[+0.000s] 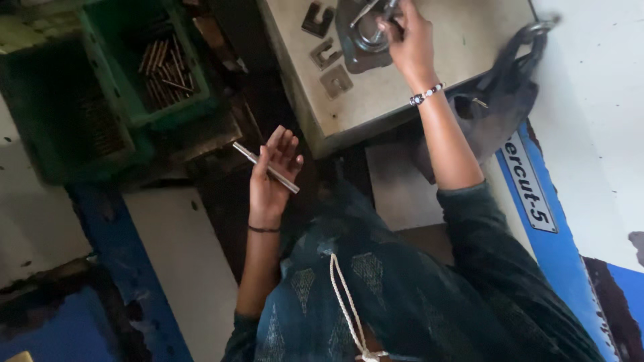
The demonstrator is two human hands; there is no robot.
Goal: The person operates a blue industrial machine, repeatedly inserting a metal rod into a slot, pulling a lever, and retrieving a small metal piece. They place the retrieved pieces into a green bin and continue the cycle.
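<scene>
At the top centre I see the grey machine table (429,60), with a round metal fixture (367,33) bolted on it. Upper left sits a green crate (114,80) of metal rods (164,67). My right hand (410,40) grips the fixture's top, fingers curled on it. My left hand (272,177), mid-frame, pinches a thin steel rod (266,167) lying across its fingers.

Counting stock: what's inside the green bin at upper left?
The green bin holds a loose pile of thin metal rods, like the rod in the left hand. The bin's shadowed corners and lower layers cannot be seen.
</scene>
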